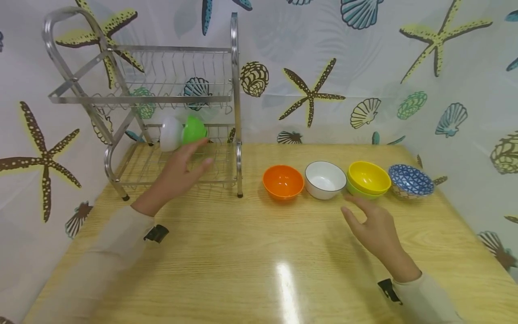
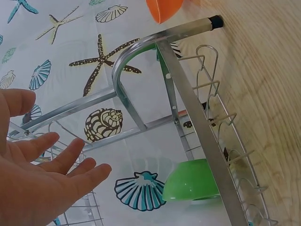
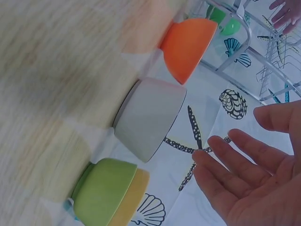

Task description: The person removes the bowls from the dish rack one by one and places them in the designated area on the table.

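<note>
My left hand (image 1: 178,173) reaches out in front of the dish rack (image 1: 236,103), thumb and fingers spread with nothing between them. Behind it, on the lower tier, a white bowl (image 1: 170,133) and a green bowl (image 1: 194,129) stand on their sides. On the other side, my right hand (image 1: 374,225) hovers over the table in front of the bowls, its fingers extended and empty. Nearest to its fingertips are a white bowl with a dark rim (image 1: 325,179) and a yellow bowl (image 1: 369,177), which sits inside a light green bowl (image 1: 364,194).
An orange bowl (image 1: 283,182) stands left of the white one. A blue-and-white patterned bowl (image 1: 411,181) ends the row at the right. The rack's upper tier (image 1: 141,99) overhangs the lower. Patterned cloth (image 1: 275,36) hangs behind the wooden table (image 1: 226,270).
</note>
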